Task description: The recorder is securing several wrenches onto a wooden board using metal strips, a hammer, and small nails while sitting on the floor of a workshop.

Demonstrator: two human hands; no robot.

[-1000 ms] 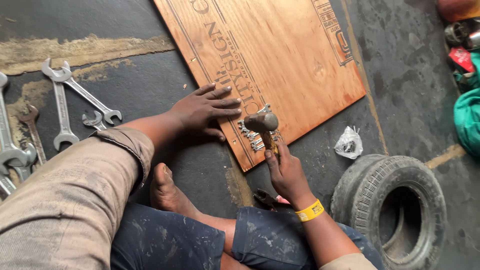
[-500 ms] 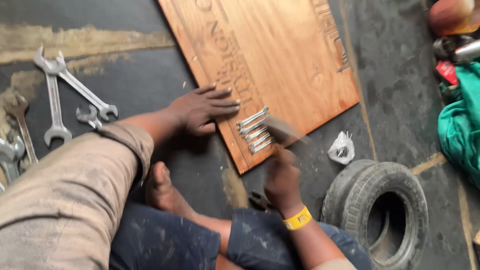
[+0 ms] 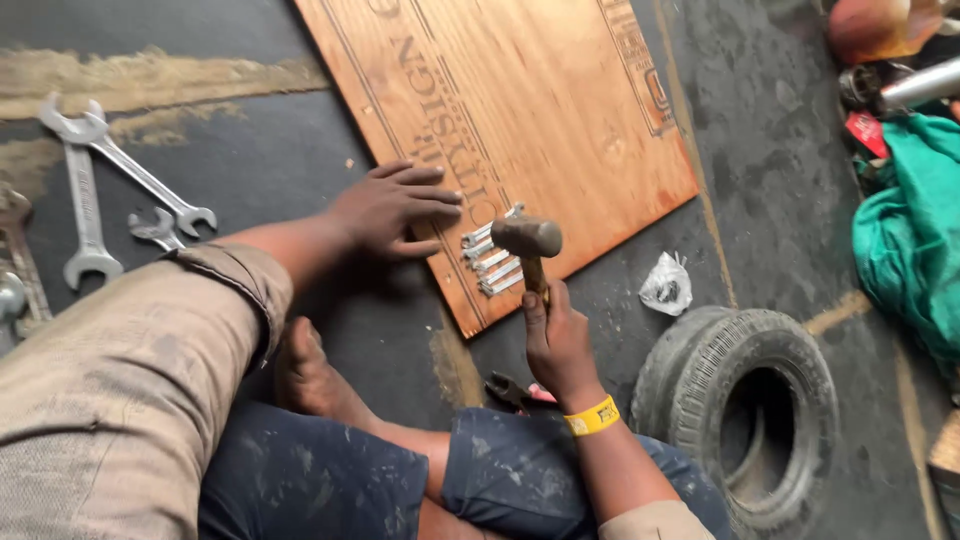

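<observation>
While the right hand (image 3: pixel 556 340) grips one hammer (image 3: pixel 528 243), the left hand (image 3: pixel 395 208), fingers spread flat, presses one plywood board (image 3: pixel 520 110) beside about four metal strips (image 3: pixel 490 260).

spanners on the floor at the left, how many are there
4 at least: a long silver open-ended spanner lying diagonally, a second silver spanner crossing under its top end, a short one beside them, and a rusty one at the frame edge. More may be hidden there.
</observation>
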